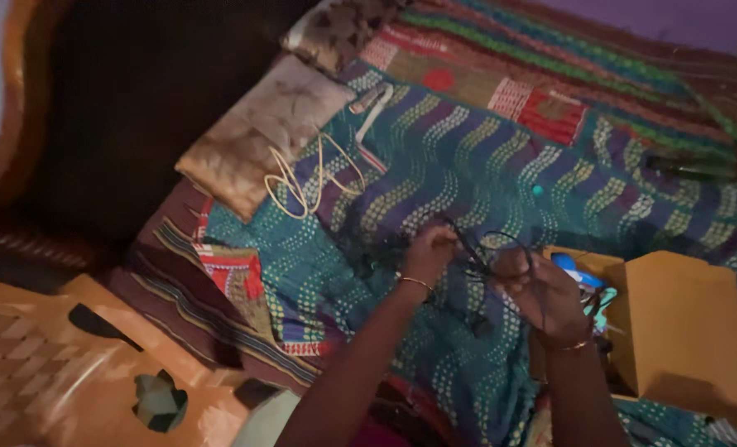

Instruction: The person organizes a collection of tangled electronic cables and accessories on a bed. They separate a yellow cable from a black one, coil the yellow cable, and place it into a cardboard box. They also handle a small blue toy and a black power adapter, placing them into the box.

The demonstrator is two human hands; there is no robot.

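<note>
With both hands, left (429,251) and right (542,294), pinching the black cable (488,248) at frame centre, loops are best kept even and untwisted.

both forearms bare, no sleeves in view. thin gold-coloured bangle on the wrist of the left hand (429,256); similar gold-coloured bangle on the wrist of the right hand (548,296). no rings discernible.

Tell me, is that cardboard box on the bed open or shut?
Open. The cardboard box has its flaps folded outward, and a blue item shows inside, just beyond the right hand.
</note>
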